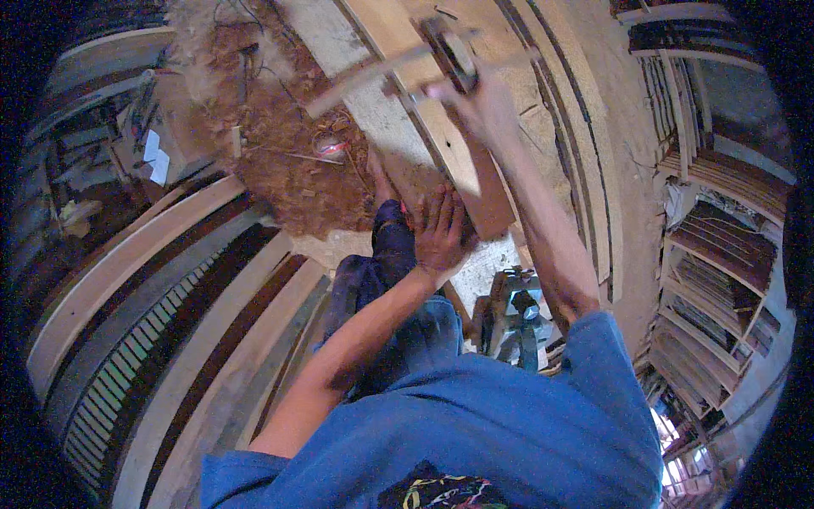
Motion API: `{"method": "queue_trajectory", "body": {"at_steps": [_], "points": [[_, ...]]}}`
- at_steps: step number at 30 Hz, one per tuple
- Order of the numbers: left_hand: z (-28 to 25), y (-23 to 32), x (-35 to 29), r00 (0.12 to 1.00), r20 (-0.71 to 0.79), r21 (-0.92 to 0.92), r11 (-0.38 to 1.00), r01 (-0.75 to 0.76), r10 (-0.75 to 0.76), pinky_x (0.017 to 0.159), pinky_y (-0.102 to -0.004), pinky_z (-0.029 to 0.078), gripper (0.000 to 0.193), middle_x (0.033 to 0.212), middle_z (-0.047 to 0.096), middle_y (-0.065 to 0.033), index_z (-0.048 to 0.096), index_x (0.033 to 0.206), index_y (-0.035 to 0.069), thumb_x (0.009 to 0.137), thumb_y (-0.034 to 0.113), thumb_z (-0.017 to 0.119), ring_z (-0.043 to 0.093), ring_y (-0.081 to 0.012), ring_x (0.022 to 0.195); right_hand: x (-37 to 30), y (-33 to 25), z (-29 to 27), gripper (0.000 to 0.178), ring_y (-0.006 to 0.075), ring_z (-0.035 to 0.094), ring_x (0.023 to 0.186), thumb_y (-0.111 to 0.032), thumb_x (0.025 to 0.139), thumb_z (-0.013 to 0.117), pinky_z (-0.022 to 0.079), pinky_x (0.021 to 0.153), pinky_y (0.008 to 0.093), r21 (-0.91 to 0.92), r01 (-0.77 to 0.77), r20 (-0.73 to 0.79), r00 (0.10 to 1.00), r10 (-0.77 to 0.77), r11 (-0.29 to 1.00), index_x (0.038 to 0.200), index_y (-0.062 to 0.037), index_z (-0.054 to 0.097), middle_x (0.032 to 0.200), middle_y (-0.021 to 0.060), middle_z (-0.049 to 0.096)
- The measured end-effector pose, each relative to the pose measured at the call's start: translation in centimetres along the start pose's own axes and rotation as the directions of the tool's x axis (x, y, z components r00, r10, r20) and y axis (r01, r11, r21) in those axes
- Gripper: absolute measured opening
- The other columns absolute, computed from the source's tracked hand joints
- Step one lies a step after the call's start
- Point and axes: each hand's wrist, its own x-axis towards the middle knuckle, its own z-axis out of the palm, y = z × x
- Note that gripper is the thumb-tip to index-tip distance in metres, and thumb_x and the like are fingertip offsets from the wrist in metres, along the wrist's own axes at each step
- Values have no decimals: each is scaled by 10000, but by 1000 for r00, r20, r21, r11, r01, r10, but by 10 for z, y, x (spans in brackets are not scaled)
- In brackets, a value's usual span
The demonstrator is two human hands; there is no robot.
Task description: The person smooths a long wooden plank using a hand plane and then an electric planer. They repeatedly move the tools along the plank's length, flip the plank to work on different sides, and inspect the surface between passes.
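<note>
While resting the left hand (pixel 440 237) palm down with fingers spread, just beside the reddish-brown board (pixel 485 182), grips a blurred wooden tool (pixel 449 55) over the pale plank (pixel 460 161) with the right hand (pixel 482 109), fingers curled around it. Risks a skid toward the left hand, if pushed unevenly. From left: stacked timber (pixel 119 263), floor (pixel 305 191) strewn with reddish shavings, long pale boards (pixel 604 127), loaded wooden racks (pixel 716 229).

Brown shavings (pixel 292 187), shelved boards (pixel 721 233)
</note>
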Motion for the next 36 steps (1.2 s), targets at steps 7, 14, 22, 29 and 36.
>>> {"method": "queue_trajectory", "body": {"at_steps": [7, 14, 22, 29, 36], "points": [[-41, -2, 20, 999, 21, -244, 969, -40, 47, 1247, -603, 184, 711, 1598, 401, -240, 492, 1465, -29, 869, 315, 671, 338, -401, 1511, 28, -28, 3, 693, 266, 714, 700, -593, 787, 841, 540, 657, 407, -9, 102, -54, 993, -103, 995, 1215, -78, 662, 727, 105, 703], [-73, -85, 145, 939, -342, 38, 999, -30, 41, 1256, -600, 189, 737, 1460, 508, -288, 506, 1420, -82, 773, 235, 662, 376, -450, 1460, 33, -19, 6, 566, 217, 673, 668, -533, 795, 861, 525, 656, 389, 181, 21, 34, 999, -28, 983, 1009, -38, 690, 708, 78, 685], [-51, -106, 159, 975, -223, 155, 988, 21, 15, 1255, -575, 199, 677, 1517, 498, -272, 564, 1388, -77, 810, 271, 621, 372, -374, 1507, -1, -48, -12, 642, 259, 682, 731, -538, 806, 855, 533, 687, 415, 214, -47, -22, 998, 52, 976, 1147, -25, 674, 796, 110, 708], [-56, -101, 167, 967, -254, 34, 999, 30, -20, 1253, -580, 213, 660, 1591, 451, -203, 550, 1417, -46, 849, 284, 605, 376, -342, 1517, 173, -100, 38, 601, 316, 693, 674, -612, 788, 825, 527, 643, 442, -61, 200, -193, 959, -209, 978, 1004, -59, 732, 729, 91, 709], [-58, -101, 162, 988, -118, -91, 992, 85, -96, 1256, -592, 193, 669, 1595, 428, -241, 526, 1441, -59, 862, 269, 592, 349, -381, 1524, 112, -80, 8, 762, 360, 697, 947, -620, 801, 818, 536, 824, 450, 78, -93, 50, 995, 90, 993, 1251, -32, 638, 1024, 195, 713]]}}
